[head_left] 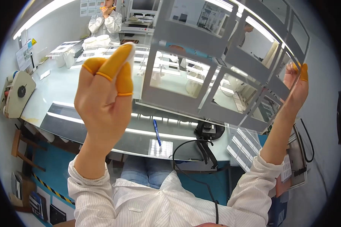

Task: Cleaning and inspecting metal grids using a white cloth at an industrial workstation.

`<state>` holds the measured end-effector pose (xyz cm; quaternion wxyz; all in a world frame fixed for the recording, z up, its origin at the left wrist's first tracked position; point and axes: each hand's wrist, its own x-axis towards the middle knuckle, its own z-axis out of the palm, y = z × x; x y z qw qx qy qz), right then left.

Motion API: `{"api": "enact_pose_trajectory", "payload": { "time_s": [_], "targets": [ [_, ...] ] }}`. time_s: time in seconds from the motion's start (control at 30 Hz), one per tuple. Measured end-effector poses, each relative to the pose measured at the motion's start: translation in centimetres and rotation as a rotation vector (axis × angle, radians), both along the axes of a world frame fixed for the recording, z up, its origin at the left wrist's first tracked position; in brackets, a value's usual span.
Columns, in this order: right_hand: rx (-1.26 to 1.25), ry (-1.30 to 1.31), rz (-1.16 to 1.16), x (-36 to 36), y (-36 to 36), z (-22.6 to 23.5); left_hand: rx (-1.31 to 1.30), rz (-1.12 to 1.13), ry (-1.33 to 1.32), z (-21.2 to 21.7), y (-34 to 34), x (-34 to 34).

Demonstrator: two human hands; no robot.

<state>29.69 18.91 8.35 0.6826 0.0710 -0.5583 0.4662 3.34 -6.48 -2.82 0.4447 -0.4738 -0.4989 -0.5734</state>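
I see the grey frame sheet (216,56) with its rows of clear windows held up in the air at about one o'clock, above the glossy table (64,87). Its top edge is cut off by the rim of the view, and what shows through the windows is too warped to read. My right hand (297,89), wearing an orange finger cot, grips the sheet's right edge at three o'clock. My left hand (106,94), at ten o'clock, is loosely curled, its cotted fingers pinching a small white cloth (129,51) near the sheet's left edge; whether cloth meets sheet I cannot tell. A blue pen (157,132) lies on the table below.
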Motion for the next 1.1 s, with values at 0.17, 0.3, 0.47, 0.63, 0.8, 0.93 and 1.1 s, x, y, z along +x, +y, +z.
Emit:
{"api": "enact_pose_trajectory", "payload": {
  "time_s": [0.17,0.3,0.47,0.63,0.8,0.93,1.1],
  "targets": [
    [0.049,-0.001,0.049,0.7,0.9,-1.4,-0.092,-0.246,-0.245,0.3,0.0,-1.0],
    [0.055,-0.017,0.053,1.1,0.8,-2.5,-0.127,-0.466,-0.402,0.3,0.2,0.1],
    [0.028,0.016,-0.045,1.0,0.6,-3.1,-0.103,-0.478,-0.373,0.2,0.6,0.5],
    [0.072,0.060,-0.106,1.1,-0.2,-3.1,-0.087,-0.482,-0.380,-0.2,0.7,0.1],
    [0.078,0.065,-0.113,1.4,-1.4,-3.4,-0.079,-0.471,-0.438,-0.4,1.5,0.1],
    [0.019,0.090,-0.167,0.7,-3.2,-3.6,-0.106,-0.381,-0.411,-0.7,1.8,-0.9],
    [0.024,0.045,-0.230,-0.7,-4.4,-4.1,-0.124,-0.416,-0.551,-2.1,2.1,-2.4]
  ]
}}
